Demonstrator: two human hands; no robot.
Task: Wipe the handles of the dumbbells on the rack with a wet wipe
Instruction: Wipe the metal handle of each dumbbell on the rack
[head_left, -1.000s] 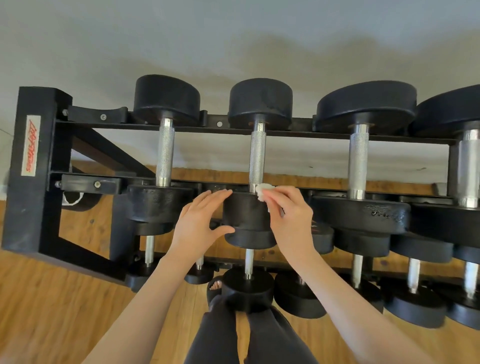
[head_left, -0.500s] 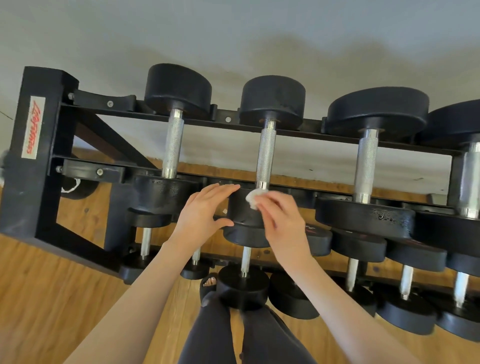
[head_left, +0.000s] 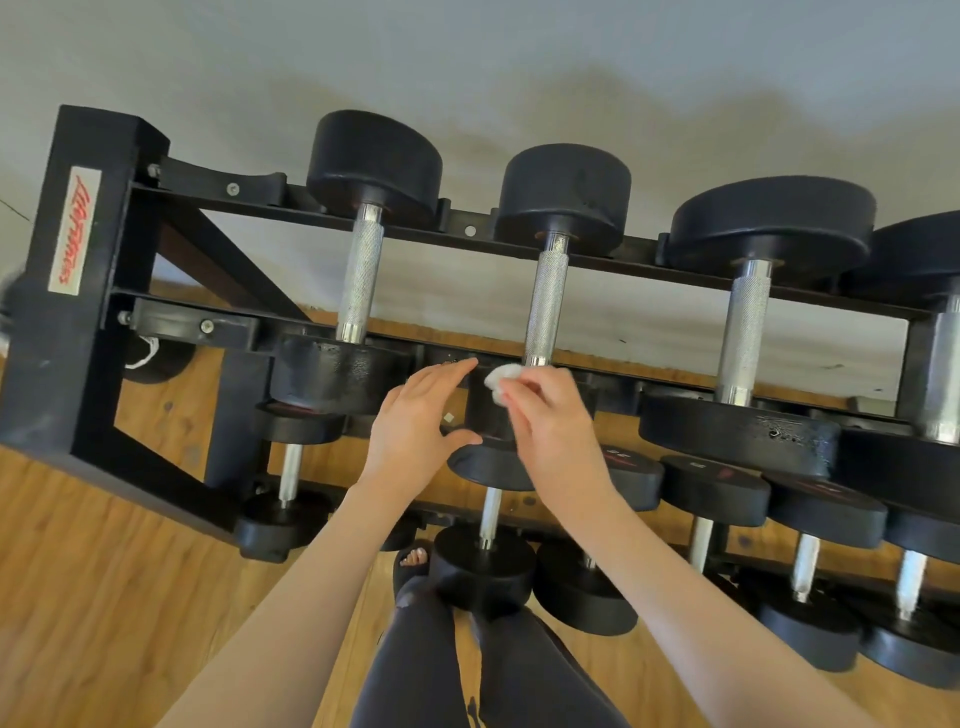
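- Head view, change: the right hand (head_left: 558, 421) with the wipe (head_left: 501, 382) has slid off the base of the second handle (head_left: 545, 306) toward its near weight (head_left: 485, 415); this handle's stroke looks finished.
- Right hand: fingertips pinching the wipe, a small white crumpled wad.
- Left hand (head_left: 415, 421): fingers spread, curved round the near weight, seemingly steadying it.
- Handles: knurled silver bars on the black rack (head_left: 72, 332); next handle (head_left: 745, 332) to the right untouched.

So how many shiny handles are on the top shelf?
4. From the left: the first handle, the second handle just above the wet wipe, the third handle, and a fourth handle cut off at the right edge. More may sit beyond.
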